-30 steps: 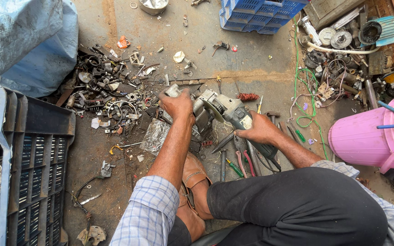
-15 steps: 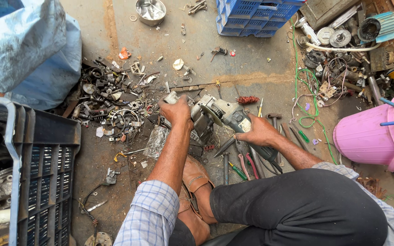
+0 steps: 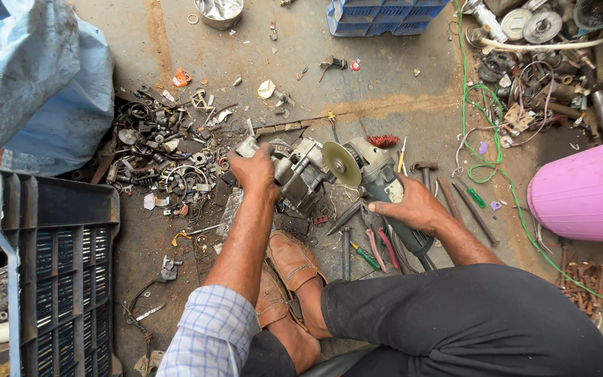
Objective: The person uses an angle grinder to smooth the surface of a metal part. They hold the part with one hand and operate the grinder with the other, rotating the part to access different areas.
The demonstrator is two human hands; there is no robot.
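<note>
I sit on a concrete floor with my legs folded. My left hand [image 3: 256, 171] grips a grey metal motor-like part [image 3: 300, 173] and holds it down on the floor. My right hand [image 3: 413, 206] is wrapped around the body of a grey-green angle grinder [image 3: 378, 174]. Its round cutting disc [image 3: 341, 164] sits right beside the metal part, at its right side. Hand tools lie under and around the grinder: screwdrivers with green and red handles [image 3: 368, 257] and a hammer [image 3: 425, 171].
A heap of small scrap metal parts [image 3: 169, 153] lies left of my left hand. A black plastic crate [image 3: 50, 265] stands at the left, a blue sack [image 3: 29, 91] behind it, a pink bucket [image 3: 581, 195] at right, a blue crate [image 3: 378, 17] at top, and green wire [image 3: 486, 150] trails across the floor.
The view has shifted slightly. Both hands stay on the metal part and the grinder, with the disc still close against the part.
</note>
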